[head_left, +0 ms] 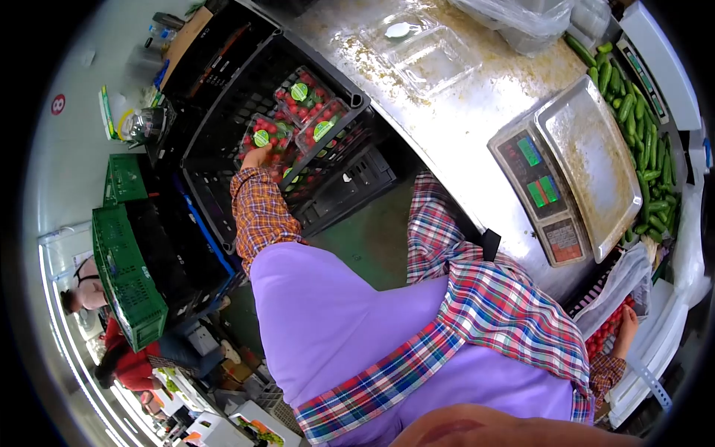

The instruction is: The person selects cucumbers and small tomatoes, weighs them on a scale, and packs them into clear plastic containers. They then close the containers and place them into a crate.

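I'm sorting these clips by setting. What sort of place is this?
Probably a produce packing area: a scale stands on a metal table, cucumbers are heaped beside it, and clear packs of red produce with green labels sit in a black crate.

We see our left hand (256,157) at a clear pack (272,134) inside a black crate (356,98), our right hand (626,332) beside small red produce (606,329).

Left hand (257,156): fingertips apparently hidden.
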`<state>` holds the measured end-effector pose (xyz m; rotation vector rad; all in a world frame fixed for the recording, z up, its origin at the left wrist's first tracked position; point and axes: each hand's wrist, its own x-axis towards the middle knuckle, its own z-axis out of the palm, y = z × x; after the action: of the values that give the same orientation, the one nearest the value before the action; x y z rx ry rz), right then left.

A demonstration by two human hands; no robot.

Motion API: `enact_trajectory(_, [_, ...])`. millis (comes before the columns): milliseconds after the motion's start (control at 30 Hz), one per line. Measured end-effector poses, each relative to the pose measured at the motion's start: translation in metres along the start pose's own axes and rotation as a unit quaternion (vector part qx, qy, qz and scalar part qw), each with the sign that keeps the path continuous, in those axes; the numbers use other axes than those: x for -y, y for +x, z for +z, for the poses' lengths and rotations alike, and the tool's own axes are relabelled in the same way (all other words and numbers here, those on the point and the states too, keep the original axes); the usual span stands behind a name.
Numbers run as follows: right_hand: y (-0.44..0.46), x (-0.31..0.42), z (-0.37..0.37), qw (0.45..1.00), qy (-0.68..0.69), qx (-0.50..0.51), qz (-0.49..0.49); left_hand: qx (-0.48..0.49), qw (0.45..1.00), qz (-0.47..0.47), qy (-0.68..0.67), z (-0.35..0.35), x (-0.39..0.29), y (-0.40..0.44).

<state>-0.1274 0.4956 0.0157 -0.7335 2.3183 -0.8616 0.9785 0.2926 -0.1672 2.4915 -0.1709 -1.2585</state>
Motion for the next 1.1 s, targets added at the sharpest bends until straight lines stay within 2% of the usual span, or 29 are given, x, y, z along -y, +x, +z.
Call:
enact_trajectory(67, [-0.001,-0.013,0.005,1.0,-0.006,0.005,-0.026,-0.021,0.993,-0.012,-0.113,0.006,-0.011,-0.04])
enact_trajectory(100, [0.005,-0.03,0.002,1.0,-0.001,0.014,-0.023,0.029,0.992,0.017,-0.12,0.002,0.005,-0.003])
enact_trajectory(200, [-0.016,-0.038,-0.001,0.998,-0.063,0.016,-0.012,0.028,0.999,-0.007,-0.039,0.003,0.001,0.005])
enact_trajectory(233, [-0.014,-0.049,-0.005,0.998,-0.068,0.008,-0.011,-0.018,0.986,-0.015,0.167,0.009,-0.022,-0.037])
enact_trajectory(267, [-0.01,-0.059,-0.012,0.997,-0.074,0.001,-0.013,-0.028,0.975,-0.015,0.22,0.01,-0.026,-0.045])
enact_trajectory(400, [-0.002,-0.077,-0.044,0.98,-0.197,-0.015,0.027,0.006,0.994,0.104,-0.01,0.008,-0.012,-0.025])
enact_trajectory(467, [-0.018,-0.061,-0.039,0.97,-0.223,-0.019,0.091,-0.004,0.986,0.164,-0.034,0.008,-0.013,-0.017])
enact_trajectory(500, [-0.01,-0.079,-0.042,0.968,-0.247,-0.029,0.039,-0.031,0.982,0.186,-0.006,0.006,-0.017,-0.015])
enact_trajectory(567, [0.0,-0.119,-0.046,0.953,-0.293,-0.053,-0.06,-0.239,0.928,0.197,0.209,-0.004,-0.04,-0.011])
enact_trajectory(600, [-0.004,-0.128,-0.051,0.961,-0.267,-0.049,-0.046,-0.34,0.866,0.199,0.307,-0.004,-0.046,-0.025])
enact_trajectory(633, [-0.006,-0.126,-0.039,0.969,-0.24,-0.05,-0.03,-0.425,0.8,0.342,0.25,0.003,-0.066,-0.046])
enact_trajectory(667, [-0.012,-0.117,-0.029,0.974,-0.225,-0.013,-0.037,-0.491,0.708,0.474,0.181,0.018,-0.09,-0.085])
enact_trajectory(700, [-0.013,-0.12,-0.019,0.978,-0.207,-0.011,-0.018,-0.411,0.711,0.563,0.097,0.039,-0.119,-0.131])
enact_trajectory(733, [-0.02,-0.11,-0.009,0.962,-0.271,-0.015,-0.023,-0.32,0.701,0.638,0.011,0.065,-0.144,-0.186])
enact_trajectory(767, [-0.026,-0.104,0.005,0.954,-0.295,-0.029,-0.045,-0.224,0.714,0.663,0.003,0.098,-0.164,-0.248])
enact_trajectory(800, [-0.015,-0.127,0.01,0.974,-0.224,-0.006,-0.026,-0.129,0.721,0.681,-0.004,0.132,-0.17,-0.293])
enact_trajectory(867, [-0.03,-0.115,0.033,0.97,-0.241,0.012,-0.032,-0.094,0.648,0.746,0.126,0.209,-0.169,-0.312])
enact_trajectory(900, [-0.027,-0.125,0.037,0.966,-0.252,0.016,-0.051,-0.01,0.65,0.741,0.169,0.249,-0.172,-0.299])
enact_trajectory(933, [-0.025,-0.13,0.043,0.96,-0.267,0.021,-0.079,-0.068,0.57,0.777,0.257,0.279,-0.172,-0.294])
enact_trajectory(967, [-0.021,-0.13,0.039,0.966,-0.242,0.029,-0.085,-0.079,0.598,0.674,0.427,0.305,-0.177,-0.303])
enact_trajectory(1000, [-0.023,-0.126,0.032,0.972,-0.214,0.036,-0.093,-0.083,0.598,0.616,0.506,0.323,-0.18,-0.31])
enact_trajectory(1033, [-0.025,-0.119,0.026,0.974,-0.205,0.001,-0.093,-0.125,0.615,0.564,0.537,0.346,-0.188,-0.297])
enact_trajectory(1067, [-0.019,-0.126,0.022,0.985,-0.151,0.003,-0.079,-0.149,0.633,0.568,0.505,0.357,-0.192,-0.297])
enact_trajectory(1100, [-0.021,-0.123,0.014,0.982,-0.18,-0.011,-0.053,-0.165,0.63,0.585,0.483,0.356,-0.195,-0.306])
